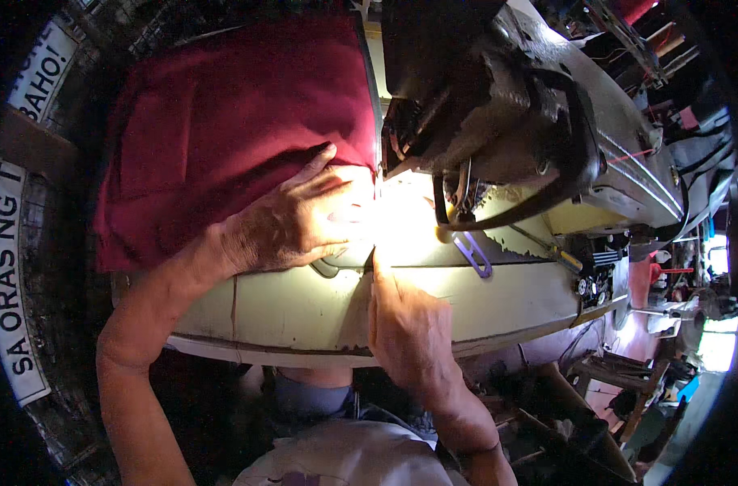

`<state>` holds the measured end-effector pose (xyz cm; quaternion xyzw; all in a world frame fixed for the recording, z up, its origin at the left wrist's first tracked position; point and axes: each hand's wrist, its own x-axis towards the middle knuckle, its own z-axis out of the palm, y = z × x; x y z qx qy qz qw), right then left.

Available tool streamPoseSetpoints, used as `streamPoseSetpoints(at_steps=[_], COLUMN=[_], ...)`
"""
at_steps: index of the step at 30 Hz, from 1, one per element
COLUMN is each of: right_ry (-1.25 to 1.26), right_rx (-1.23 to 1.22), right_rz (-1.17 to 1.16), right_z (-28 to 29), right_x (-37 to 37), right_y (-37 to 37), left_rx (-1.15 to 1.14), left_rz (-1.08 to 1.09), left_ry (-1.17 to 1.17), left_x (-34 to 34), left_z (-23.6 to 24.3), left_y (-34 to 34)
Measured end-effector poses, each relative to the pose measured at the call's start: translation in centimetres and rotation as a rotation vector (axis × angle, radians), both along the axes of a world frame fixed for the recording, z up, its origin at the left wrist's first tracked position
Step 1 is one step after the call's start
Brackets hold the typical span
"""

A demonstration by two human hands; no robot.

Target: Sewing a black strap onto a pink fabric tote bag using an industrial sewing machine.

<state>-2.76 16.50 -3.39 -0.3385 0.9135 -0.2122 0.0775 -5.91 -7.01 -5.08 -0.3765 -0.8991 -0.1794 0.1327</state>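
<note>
A large piece of maroon cloth (pixel 247 105) with a dark edging lies over the left of a sewing machine's pale table. My left hand (pixel 316 211) rests on its near right corner, thumb apart and fingers reaching right toward the bright light; its fingertips are washed out. Below and right, my right hand (pixel 409 316) has its index finger stretched forward to the lit spot by the cloth's edge. Its other fingers are partly hidden, and glare hides whether the fingertip touches the cloth. The dark sewing machine head (pixel 482 105) stands just right of the cloth.
A curved dark bar (pixel 539 206) loops out from the machine head. Beneath it are a purple slotted piece (pixel 472 253) and a yellow-handled tool (pixel 565 257) on the table (pixel 498 304). White signs (pixel 12 283) hang at the left; cluttered wooden items stand at the lower right.
</note>
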Motion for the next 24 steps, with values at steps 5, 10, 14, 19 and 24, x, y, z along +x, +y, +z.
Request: streamPoseSetpoints(at_steps=[5, 10, 14, 19, 24], right_ry=[0.066, 0.006, 0.051, 0.065, 0.139], right_rx=[-0.087, -0.088, -0.128, -0.145, -0.184], right_rz=[0.003, -0.01, -0.018, -0.039, -0.088], right_z=[-0.3, -0.4, -0.6, -1.0, -1.7], right_x=[-1.4, -2.7, -2.9, -2.9, -2.9], right_y=[-0.6, -1.2, -1.6, -1.5, -1.8], left_rx=[0.002, 0.054, 0.063, 0.002, -0.085], left_rz=[-0.031, -0.057, -0.041, -0.013, 0.128], left_ry=[-0.051, -0.054, -0.043, 0.105, 0.224], left_x=[-1.4, -3.0, -3.3, -2.7, 0.6], left_z=[0.2, 0.0, -0.1, 0.3, 1.1], left_y=[-0.8, -1.8, -2.2, -1.2, 2.1])
